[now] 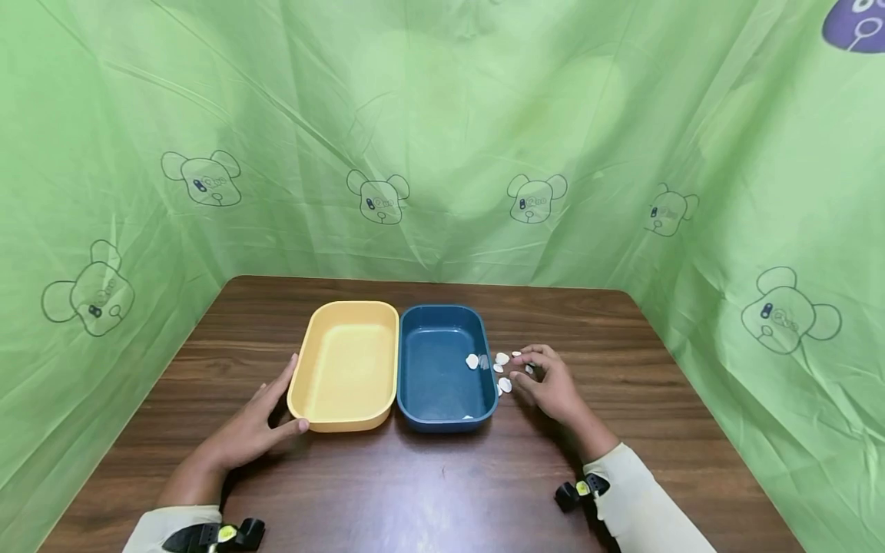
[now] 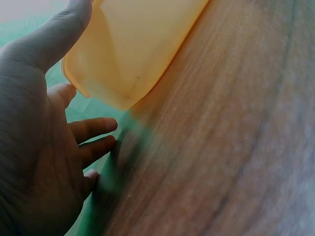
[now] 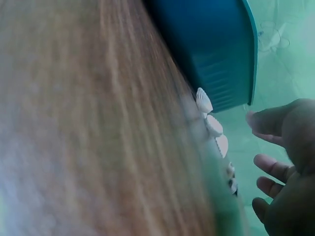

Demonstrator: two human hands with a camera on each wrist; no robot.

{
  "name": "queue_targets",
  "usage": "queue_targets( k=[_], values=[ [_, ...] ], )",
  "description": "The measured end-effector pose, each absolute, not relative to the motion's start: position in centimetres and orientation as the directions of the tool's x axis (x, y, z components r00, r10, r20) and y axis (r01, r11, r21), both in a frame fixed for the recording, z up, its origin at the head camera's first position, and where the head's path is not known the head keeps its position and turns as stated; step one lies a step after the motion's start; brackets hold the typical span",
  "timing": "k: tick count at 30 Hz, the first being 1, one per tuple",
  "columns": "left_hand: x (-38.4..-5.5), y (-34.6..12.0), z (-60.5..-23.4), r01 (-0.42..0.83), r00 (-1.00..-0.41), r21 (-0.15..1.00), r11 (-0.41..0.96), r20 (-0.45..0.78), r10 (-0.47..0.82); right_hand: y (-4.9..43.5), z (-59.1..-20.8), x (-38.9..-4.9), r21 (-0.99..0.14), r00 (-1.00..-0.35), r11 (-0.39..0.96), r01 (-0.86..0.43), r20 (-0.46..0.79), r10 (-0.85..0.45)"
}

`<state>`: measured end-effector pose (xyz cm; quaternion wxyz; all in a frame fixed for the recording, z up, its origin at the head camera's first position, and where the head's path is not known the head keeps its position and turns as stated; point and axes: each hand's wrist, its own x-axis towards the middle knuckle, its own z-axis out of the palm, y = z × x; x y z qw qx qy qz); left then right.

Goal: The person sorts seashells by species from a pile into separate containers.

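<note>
Viewing the work from the head, we find two trays side by side on a brown wood-grained table [image 1: 415,491]: a yellow tray [image 1: 346,369] to the left and a blue tray [image 1: 435,369] to the right, their long rims adjoining. We see the left hand [image 1: 250,430] spread wide at the yellow tray's near left corner, its thumb against the near end and its fingers reaching along the left side. The right hand [image 1: 551,386] is held above the table just right of the blue tray; in the right wrist view we note a gap between its thumb and its parted fingers, with nothing gripped. Several white shells [image 1: 505,385] lie there, between the blue tray and the right hand, some ribbed and set close together. Inside the blue tray we observe a white piece [image 1: 472,361] near the right wall, and another at the near end, partly hidden by the rim. We see pale sleeves [image 1: 643,499] on both arms, and behind, a green cloth [image 1: 442,92] printed with round-eared animal heads.
</note>
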<state>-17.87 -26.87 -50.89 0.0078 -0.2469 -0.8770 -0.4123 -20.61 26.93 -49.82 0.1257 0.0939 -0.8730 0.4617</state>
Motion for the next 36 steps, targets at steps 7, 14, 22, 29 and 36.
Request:
queue_targets(
  k=[7,14,22,29,36],
  values=[
    [-18.1,-26.8,-50.8,0.437,-0.879,0.714,0.546,0.212,0.427,28.0,-50.9,-21.0,-0.763,-0.949,0.572,-0.302,0.300,-0.100],
    [-18.0,-26.9,-50.8,0.436,-0.879,0.716,0.546,0.208,0.429,28.6,-51.5,-21.2,-0.805,-0.967,0.538,-0.252,0.230,-0.109],
    [-18.0,-26.9,-51.1,0.434,-0.879,0.721,0.540,0.206,0.431,28.8,-51.8,-21.0,-0.782,-0.949,0.538,-0.315,0.244,-0.201],
    [-17.9,-27.0,-51.1,0.440,-0.878,0.717,0.541,0.216,0.428,28.5,-52.0,-21.0,-0.760,-0.941,0.556,-0.337,0.263,-0.212],
    [-18.0,-27.1,-51.0,0.443,-0.877,0.713,0.544,0.217,0.429,28.4,-51.8,-21.0,-0.738,-0.938,0.578,-0.348,0.271,-0.218]
  ],
)
